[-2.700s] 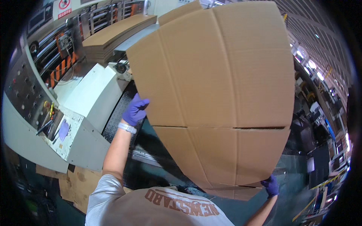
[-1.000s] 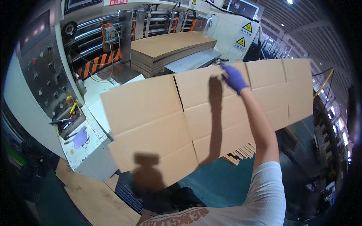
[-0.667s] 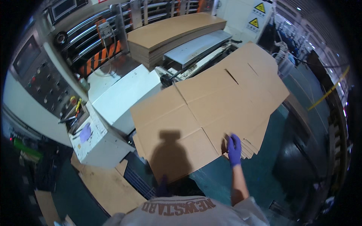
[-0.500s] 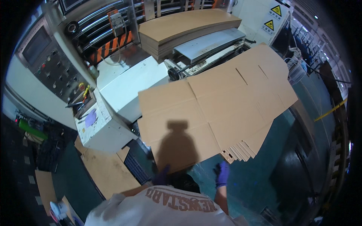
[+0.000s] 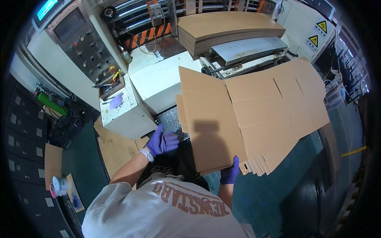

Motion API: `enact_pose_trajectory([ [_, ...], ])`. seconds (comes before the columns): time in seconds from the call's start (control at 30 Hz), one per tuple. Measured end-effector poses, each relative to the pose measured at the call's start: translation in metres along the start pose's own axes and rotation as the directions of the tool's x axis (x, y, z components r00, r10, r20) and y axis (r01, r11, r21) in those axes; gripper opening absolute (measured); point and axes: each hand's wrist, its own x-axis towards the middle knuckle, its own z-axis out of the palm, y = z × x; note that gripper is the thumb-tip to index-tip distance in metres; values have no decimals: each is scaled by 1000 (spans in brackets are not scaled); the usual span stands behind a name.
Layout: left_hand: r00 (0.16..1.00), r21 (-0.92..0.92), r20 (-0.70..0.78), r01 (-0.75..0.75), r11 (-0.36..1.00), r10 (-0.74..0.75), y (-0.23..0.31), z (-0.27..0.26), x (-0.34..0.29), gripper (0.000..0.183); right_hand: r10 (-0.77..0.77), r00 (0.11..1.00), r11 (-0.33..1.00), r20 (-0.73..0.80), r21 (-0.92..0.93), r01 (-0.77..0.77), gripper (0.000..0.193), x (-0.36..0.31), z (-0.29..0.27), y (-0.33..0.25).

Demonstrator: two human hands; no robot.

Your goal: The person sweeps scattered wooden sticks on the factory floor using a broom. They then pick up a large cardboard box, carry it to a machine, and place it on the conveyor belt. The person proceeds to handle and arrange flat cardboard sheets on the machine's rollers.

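Observation:
A large brown cardboard sheet (image 5: 274, 107), creased and slotted, stretches out in front of me, lying over more sheets whose stepped corners (image 5: 258, 166) show at its near edge. Its left panel tilts up along a crease. My right hand (image 5: 230, 171), in a purple glove, grips the near edge close to that crease, thumb on top and fingers hidden beneath. My left hand (image 5: 162, 142), also purple-gloved, is off the sheet, just left of its left edge, with fingers stretched out and nothing in it.
A white cabinet (image 5: 129, 119) with tools and a purple glove on top stands at left, beside a control panel (image 5: 85, 43). Beyond the sheet, a cardboard stack (image 5: 230, 25) sits by a metal plate (image 5: 250, 49) and machine rollers. Flat cardboard (image 5: 115, 152) lies on the floor at left.
My left hand has come off the sheet's near edge and moved left and up. My right hand has taken hold of the near edge. The left panel has tilted up; the view has shifted.

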Motion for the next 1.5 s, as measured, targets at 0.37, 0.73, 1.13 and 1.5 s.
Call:
enact_pose_trajectory([
  [0.37,990,347,-52,-107,932,133,75,90,112,39,-28,994,998,-108,-55,22,53,14,4,13],
  [0.73,874,691,226,-455,562,429,184,235,142,33,-34,999,999,-18,4,34,53,82,134,26],
  [1.13,756,655,371,-625,424,540,359,273,185,34,-221,969,968,106,146,205,49,264,267,79],
  [1.5,775,492,178,-604,627,607,531,256,340,21,-245,961,956,130,-136,262,46,463,425,-2],
])
